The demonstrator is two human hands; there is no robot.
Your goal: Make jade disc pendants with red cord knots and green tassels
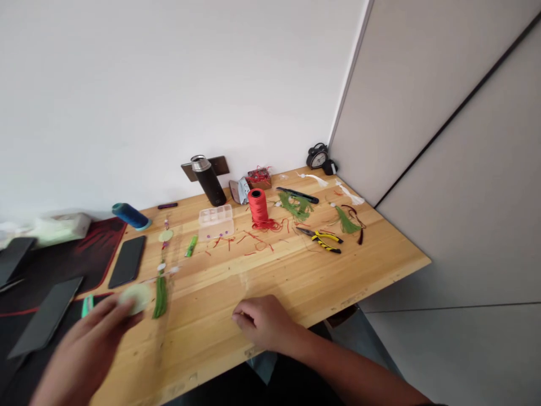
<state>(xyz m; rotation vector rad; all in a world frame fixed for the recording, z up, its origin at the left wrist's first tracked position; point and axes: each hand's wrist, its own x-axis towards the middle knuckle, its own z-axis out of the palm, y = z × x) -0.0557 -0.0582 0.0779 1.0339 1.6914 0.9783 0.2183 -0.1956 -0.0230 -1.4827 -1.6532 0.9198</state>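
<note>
My left hand (99, 332), smeared by motion, is at the lower left with a pale green round disc (136, 298) between its fingertips. Just right of the disc, a green tassel (160, 294) lies on the table below a white bead, in line with another pale disc (165, 235) and purple beads. My right hand (266, 321) rests near the table's front edge, its fingers curled into a loose fist. Nothing shows in that fist.
A red thread spool (258, 210), a clear bead box (216, 223), yellow-black pliers (322, 239), a utility knife (297, 195) and green tassels (349, 220) lie across the wooden table (296, 282). A black flask (209, 181), blue spool (130, 216) and phone (127, 261) stand or lie further left.
</note>
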